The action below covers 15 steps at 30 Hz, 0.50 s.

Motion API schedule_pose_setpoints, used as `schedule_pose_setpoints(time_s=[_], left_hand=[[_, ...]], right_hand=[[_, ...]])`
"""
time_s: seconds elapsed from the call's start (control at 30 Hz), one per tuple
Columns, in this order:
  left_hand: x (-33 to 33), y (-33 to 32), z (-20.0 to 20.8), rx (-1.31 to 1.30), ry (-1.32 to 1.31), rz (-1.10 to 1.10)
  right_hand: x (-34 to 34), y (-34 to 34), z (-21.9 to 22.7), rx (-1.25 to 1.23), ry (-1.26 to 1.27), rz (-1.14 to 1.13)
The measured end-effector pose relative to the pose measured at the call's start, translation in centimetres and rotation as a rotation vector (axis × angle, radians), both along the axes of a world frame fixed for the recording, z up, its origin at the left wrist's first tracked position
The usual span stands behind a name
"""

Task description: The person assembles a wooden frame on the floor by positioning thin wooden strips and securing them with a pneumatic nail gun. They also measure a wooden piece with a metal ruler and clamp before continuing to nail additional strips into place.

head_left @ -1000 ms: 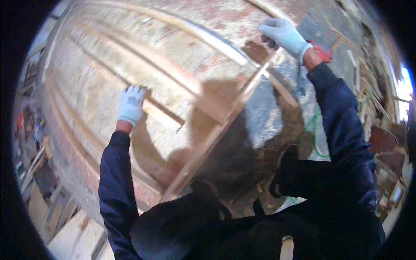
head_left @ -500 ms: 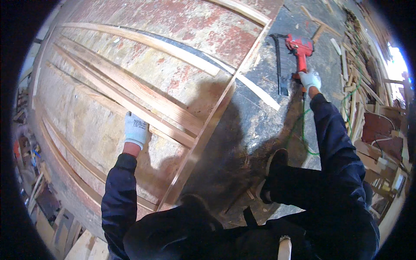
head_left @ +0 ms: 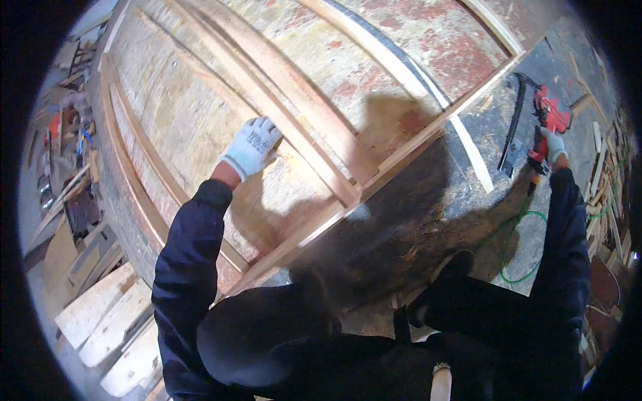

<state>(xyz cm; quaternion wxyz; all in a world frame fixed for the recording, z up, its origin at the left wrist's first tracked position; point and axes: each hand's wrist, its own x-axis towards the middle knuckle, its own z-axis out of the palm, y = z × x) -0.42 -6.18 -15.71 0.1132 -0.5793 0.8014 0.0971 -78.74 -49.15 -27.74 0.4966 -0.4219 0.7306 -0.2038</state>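
My left hand, in a pale grey-blue glove, is closed with its fingers curled at the side of a long wooden strip. That strip runs up to the edge board of a wooden frame, beside a parallel strip. A lower, flatter piece of wood shows just past the fingers. Off to the right, my gloved right hand grips the handle of a red nail gun with a long black magazine. The gun is over the dark floor, outside the frame.
The frame lies on a worn, red-flecked board surface. A green hose curls below the gun. A pale strip sticks out past the edge board. Scrap wood is heaped at right; pale planks lie at lower left.
The view has turned, so the frame and both hands appear farther right. More of the left glove's back shows. The right hand still holds the nail gun.
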Motion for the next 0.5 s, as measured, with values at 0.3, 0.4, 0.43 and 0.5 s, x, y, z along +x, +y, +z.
schedule_pose_setpoints(time_s=[0.3, 0.4, 0.43, 0.5], left_hand=[[-0.2, -0.9, 1.1, 0.123, 0.012, 0.018], [0.4, -0.5, 0.3, 0.003, 0.033, -0.038], [0.5, -0.3, 0.0, -0.011, 0.028, -0.053], [0.9, 0.0, -0.4, 0.010, 0.061, -0.035]], right_hand=[[7.1, 6.3, 6.7, 0.251, -0.698, -0.155], [9.7, 9.9, 9.7, 0.212, -0.759, -0.213], [10.4, 11.3, 10.9, 0.184, -0.716, -0.214], [12.0, 13.8, 13.1, 0.164, -0.662, -0.226]])
